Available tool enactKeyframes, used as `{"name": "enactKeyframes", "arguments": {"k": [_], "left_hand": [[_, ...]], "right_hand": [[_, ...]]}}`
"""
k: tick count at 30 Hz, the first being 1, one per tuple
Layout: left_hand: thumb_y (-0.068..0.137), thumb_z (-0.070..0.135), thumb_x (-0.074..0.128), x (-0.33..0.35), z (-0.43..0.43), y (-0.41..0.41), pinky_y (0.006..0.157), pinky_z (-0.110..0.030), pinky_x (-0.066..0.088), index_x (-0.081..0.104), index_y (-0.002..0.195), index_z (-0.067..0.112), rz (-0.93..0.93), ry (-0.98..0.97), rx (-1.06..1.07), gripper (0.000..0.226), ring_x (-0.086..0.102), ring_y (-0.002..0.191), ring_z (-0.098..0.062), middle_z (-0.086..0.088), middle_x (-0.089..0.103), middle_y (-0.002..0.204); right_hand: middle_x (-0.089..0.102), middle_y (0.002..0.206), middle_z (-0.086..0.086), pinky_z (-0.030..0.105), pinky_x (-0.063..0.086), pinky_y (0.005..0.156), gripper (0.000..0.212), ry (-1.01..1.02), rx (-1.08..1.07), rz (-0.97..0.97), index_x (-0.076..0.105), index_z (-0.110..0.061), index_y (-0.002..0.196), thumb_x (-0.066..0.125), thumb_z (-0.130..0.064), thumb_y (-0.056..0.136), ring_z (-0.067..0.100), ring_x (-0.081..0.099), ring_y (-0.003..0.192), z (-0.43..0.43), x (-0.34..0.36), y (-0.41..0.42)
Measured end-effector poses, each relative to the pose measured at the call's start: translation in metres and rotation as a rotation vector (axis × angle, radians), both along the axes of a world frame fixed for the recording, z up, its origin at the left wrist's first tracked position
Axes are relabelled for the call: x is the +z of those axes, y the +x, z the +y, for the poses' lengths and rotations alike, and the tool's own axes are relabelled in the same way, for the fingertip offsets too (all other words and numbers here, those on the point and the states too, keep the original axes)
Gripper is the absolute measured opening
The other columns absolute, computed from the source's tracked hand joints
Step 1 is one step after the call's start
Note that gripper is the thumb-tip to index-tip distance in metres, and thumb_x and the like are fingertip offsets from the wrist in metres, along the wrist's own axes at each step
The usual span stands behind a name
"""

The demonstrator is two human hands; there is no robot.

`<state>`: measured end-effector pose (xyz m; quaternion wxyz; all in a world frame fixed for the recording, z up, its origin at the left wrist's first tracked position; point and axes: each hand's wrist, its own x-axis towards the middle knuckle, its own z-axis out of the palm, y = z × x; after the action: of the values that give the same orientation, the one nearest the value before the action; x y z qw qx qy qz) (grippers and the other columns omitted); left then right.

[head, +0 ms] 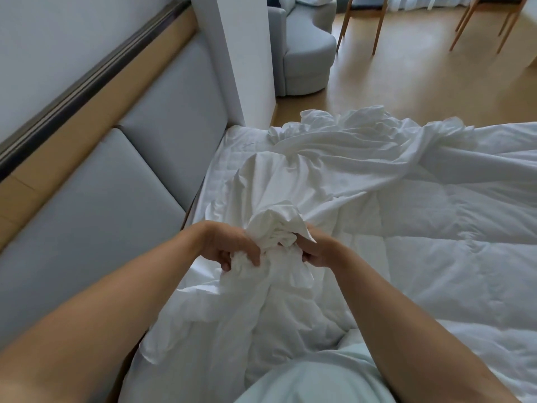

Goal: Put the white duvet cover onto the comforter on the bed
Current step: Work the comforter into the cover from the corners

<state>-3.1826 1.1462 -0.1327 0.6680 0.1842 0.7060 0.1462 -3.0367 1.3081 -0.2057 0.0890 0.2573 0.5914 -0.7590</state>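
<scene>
The white duvet cover (334, 170) lies crumpled along the head end of the bed, stretching from the far edge back toward me. Under it, to the right, spreads the quilted white comforter (453, 257). My left hand (232, 248) grips a bunched fold of the cover from the left. My right hand (316, 251) grips the same bunch from the right, its fingers curled into the cloth. The bunch stands up between both hands, lifted a little off the bed.
A grey padded headboard (122, 181) with a wood trim runs along the left. A white wall column (244, 59) stands at the bed's far corner. Beyond lie a grey sofa (305, 50), wooden chair legs (377, 24) and a wooden floor (421, 82).
</scene>
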Motion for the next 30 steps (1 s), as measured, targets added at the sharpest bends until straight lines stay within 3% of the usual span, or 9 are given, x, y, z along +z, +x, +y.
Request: {"name": "enactKeyframes", "arguments": {"k": [4, 6, 9, 12, 15, 19, 23, 26, 30], "left_hand": [[0.068, 0.013, 0.084, 0.006, 0.003, -0.005, 0.058, -0.032, 0.059, 0.074, 0.098, 0.012, -0.053, 0.031, -0.055, 0.032, 0.072, 0.075, -0.024, -0.01, 0.075, 0.092], [0.071, 0.01, 0.079, 0.007, 0.006, -0.005, 0.058, -0.033, 0.059, 0.072, 0.094, 0.009, -0.049, 0.092, 0.036, 0.025, 0.069, 0.07, -0.025, -0.011, 0.071, 0.084], [0.07, 0.011, 0.073, 0.008, 0.01, -0.005, 0.053, -0.032, 0.055, 0.065, 0.093, 0.006, -0.049, 0.139, 0.124, 0.025, 0.06, 0.064, -0.025, -0.01, 0.064, 0.076], [0.066, 0.017, 0.074, 0.012, 0.01, -0.006, 0.048, -0.029, 0.051, 0.069, 0.099, 0.008, -0.034, 0.079, 0.083, 0.035, 0.059, 0.065, -0.026, -0.013, 0.065, 0.086], [0.066, 0.022, 0.072, 0.015, 0.013, -0.007, 0.046, -0.026, 0.05, 0.071, 0.099, 0.011, 0.11, 0.1, 0.07, 0.035, 0.064, 0.062, -0.024, -0.009, 0.07, 0.084], [0.077, 0.028, 0.073, 0.009, 0.016, -0.003, 0.048, -0.026, 0.05, 0.07, 0.11, 0.014, 0.259, 0.273, 0.073, 0.035, 0.069, 0.066, -0.019, -0.001, 0.073, 0.082], [0.072, 0.03, 0.075, 0.004, 0.017, 0.005, 0.049, -0.027, 0.049, 0.074, 0.096, 0.023, 0.281, 0.31, 0.107, 0.025, 0.068, 0.068, -0.02, 0.002, 0.072, 0.078], [0.063, 0.036, 0.079, 0.008, 0.015, 0.005, 0.049, -0.026, 0.051, 0.075, 0.095, 0.034, 0.19, 0.211, 0.086, 0.033, 0.071, 0.068, -0.016, 0.005, 0.074, 0.082], [0.062, 0.042, 0.088, 0.014, 0.017, 0.005, 0.057, -0.029, 0.056, 0.072, 0.11, 0.03, 0.127, 0.119, 0.024, 0.053, 0.074, 0.078, -0.016, 0.005, 0.077, 0.093]], "right_hand": [[0.057, 0.076, 0.005, 0.028, 0.027, 0.047, 0.02, -0.019, 0.039, 0.033, 0.068, -0.022, 0.088, 0.05, -0.02, 0.097, 0.016, 0.049, 0.059, -0.001, 0.004, -0.002], [0.058, 0.069, -0.001, 0.024, 0.025, 0.041, 0.022, -0.061, 0.023, 0.034, 0.068, -0.024, 0.079, 0.053, -0.029, 0.093, 0.01, 0.046, 0.051, 0.001, 0.007, -0.002], [0.058, 0.073, 0.001, 0.028, 0.022, 0.045, 0.022, -0.107, -0.019, 0.035, 0.062, -0.015, 0.091, 0.053, -0.032, 0.101, 0.012, 0.044, 0.054, 0.004, 0.004, -0.003], [0.058, 0.075, 0.003, 0.03, 0.023, 0.048, 0.018, -0.11, -0.03, 0.021, 0.06, -0.012, 0.097, 0.052, -0.028, 0.102, 0.013, 0.046, 0.056, 0.005, 0.0, -0.001], [0.057, 0.07, -0.001, 0.023, 0.027, 0.041, 0.022, -0.197, 0.004, 0.01, 0.062, -0.013, 0.095, 0.063, -0.034, 0.089, 0.009, 0.044, 0.05, 0.006, -0.001, 0.006], [0.059, 0.091, 0.008, 0.03, 0.035, 0.062, 0.05, -0.217, 0.189, -0.064, 0.069, -0.013, 0.108, 0.085, -0.032, 0.065, 0.023, 0.049, 0.077, 0.011, -0.002, 0.009], [0.062, 0.088, 0.004, 0.025, 0.043, 0.057, 0.041, -0.096, 0.277, -0.044, 0.075, -0.021, 0.098, 0.088, -0.018, 0.06, 0.016, 0.056, 0.074, 0.01, -0.001, 0.006], [0.058, 0.093, 0.01, 0.028, 0.032, 0.056, 0.036, -0.186, 0.231, -0.021, 0.077, -0.02, 0.098, 0.084, -0.016, 0.063, 0.018, 0.047, 0.074, 0.008, -0.004, 0.006], [0.053, 0.084, 0.005, 0.025, 0.02, 0.047, 0.044, -0.259, 0.266, -0.043, 0.07, -0.014, 0.1, 0.084, -0.018, 0.058, 0.014, 0.038, 0.063, 0.005, -0.007, 0.008]]}}
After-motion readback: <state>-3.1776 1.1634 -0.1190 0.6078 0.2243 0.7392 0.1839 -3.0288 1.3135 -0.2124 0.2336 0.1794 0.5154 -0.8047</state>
